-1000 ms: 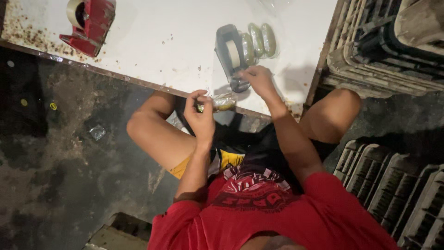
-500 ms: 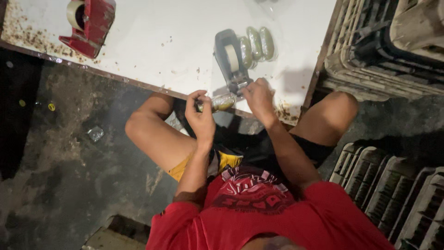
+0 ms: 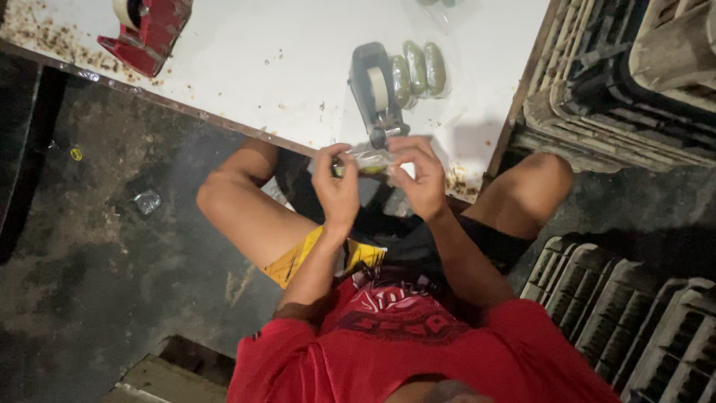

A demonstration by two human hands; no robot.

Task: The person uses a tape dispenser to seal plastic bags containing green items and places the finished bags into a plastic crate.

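- Fingers of the left hand and right hand pinch a small clear plastic packet.
- Step seems to be sealing; next needs the grey tape dispenser on the white tabletop.

White tabletop, speckled with brown crumbs, its near edge a dark, rusty strip. Dark concrete floor, stained and mottled, with a crumpled scrap of clear wrapper lying on it. Stacked grey plastic crates beside the table's right end; more crates lower right. Light dim, brightest on the tabletop.
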